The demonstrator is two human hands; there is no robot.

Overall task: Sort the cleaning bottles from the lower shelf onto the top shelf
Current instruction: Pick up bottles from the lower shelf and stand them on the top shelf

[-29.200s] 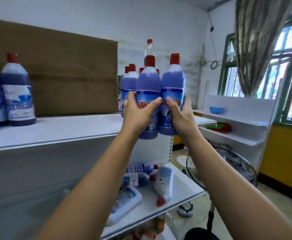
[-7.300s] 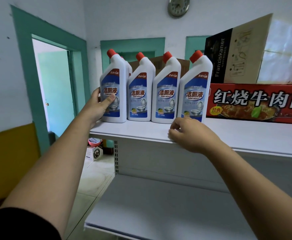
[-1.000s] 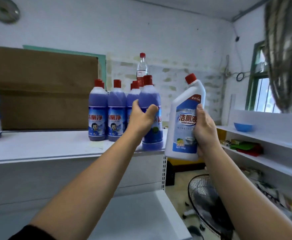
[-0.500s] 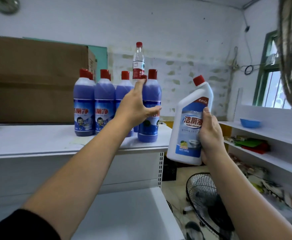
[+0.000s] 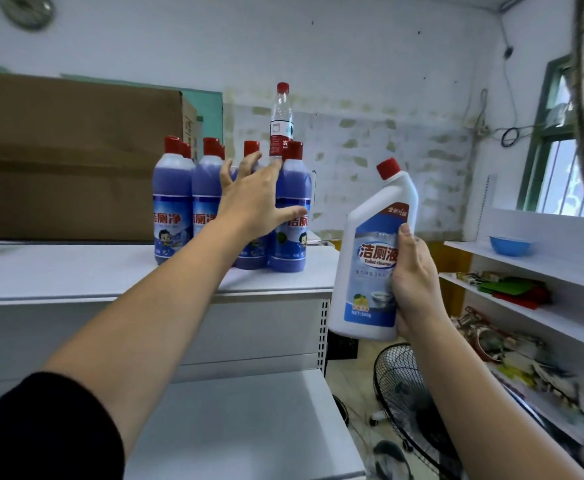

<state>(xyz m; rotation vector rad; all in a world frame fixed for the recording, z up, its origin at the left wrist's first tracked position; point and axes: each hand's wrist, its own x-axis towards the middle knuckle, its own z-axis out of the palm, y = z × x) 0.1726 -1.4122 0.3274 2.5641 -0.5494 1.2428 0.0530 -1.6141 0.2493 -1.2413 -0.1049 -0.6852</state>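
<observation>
Gripping a white toilet-cleaner bottle (image 5: 373,258) by its lower body, the right hand (image 5: 413,282) holds it tilted in the air at centre right of the frame, off the end of the top shelf (image 5: 76,271). The left hand (image 5: 252,202) is spread wide with nothing in it, fingers against the cluster of purple bottles (image 5: 176,206) standing upright on that shelf at centre frame. A clear water bottle (image 5: 281,119) rises behind them, and a brown cardboard box (image 5: 76,154) fills the upper left. The lower shelf (image 5: 249,427) sits bare at bottom centre.
</observation>
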